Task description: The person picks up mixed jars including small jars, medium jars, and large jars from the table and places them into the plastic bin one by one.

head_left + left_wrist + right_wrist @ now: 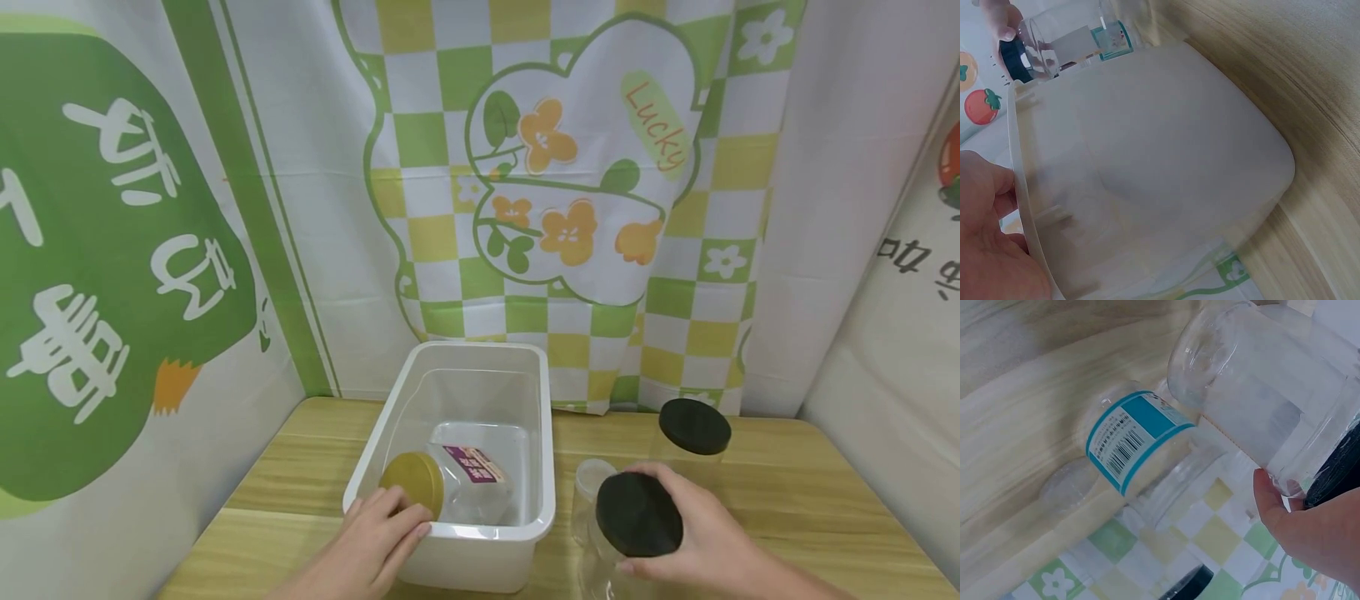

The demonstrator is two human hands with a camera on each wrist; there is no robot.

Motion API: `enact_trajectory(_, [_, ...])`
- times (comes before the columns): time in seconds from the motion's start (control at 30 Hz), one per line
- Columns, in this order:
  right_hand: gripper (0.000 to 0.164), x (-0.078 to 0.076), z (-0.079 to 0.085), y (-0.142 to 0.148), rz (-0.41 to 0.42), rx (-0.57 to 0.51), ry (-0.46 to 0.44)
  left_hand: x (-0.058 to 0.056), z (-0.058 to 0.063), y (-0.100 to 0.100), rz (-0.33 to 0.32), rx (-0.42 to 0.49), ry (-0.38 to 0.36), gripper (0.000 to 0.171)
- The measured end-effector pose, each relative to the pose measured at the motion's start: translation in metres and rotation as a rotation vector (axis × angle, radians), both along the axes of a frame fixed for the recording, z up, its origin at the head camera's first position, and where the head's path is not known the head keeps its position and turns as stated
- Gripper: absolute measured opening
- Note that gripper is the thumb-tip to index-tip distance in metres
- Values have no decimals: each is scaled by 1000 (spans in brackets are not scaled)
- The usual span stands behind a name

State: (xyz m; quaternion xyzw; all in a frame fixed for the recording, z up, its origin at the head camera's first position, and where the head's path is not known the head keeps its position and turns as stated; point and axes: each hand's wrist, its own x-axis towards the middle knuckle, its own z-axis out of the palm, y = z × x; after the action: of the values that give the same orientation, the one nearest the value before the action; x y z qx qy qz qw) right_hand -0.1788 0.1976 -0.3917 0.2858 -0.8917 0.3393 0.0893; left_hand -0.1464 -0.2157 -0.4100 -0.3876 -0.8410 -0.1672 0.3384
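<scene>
Jar (1266, 394) right of white bin (465, 565), clamped by black lid (640, 515) in right hand (697, 525); left hand (381, 533) curled round near rim (491, 531). Best lifted straight, clear of small container (587, 504) at left.

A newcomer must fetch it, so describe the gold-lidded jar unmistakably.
On the wooden table, find the white plastic tub. Inside, near the left hand, lies a clear jar with a purple label; its gold lid sets it apart from the black-lidded jars outside.
</scene>
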Motion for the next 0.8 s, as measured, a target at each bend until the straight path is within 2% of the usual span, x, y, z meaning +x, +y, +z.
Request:
enact_trajectory(0.2, [90, 0, 11, -2, -42, -6, -4, 0, 0, 1, 3, 0, 4, 32])
enact_trajectory(0.43, [90, -1, 25, -5, -54, -22, 39, 0, 0, 1, 10, -1, -5, 29])
enact_trajectory(0.8, [85, -4, 56, -8, -41, -15, -62, 0, -1, 0, 10, -1, -9, 28])
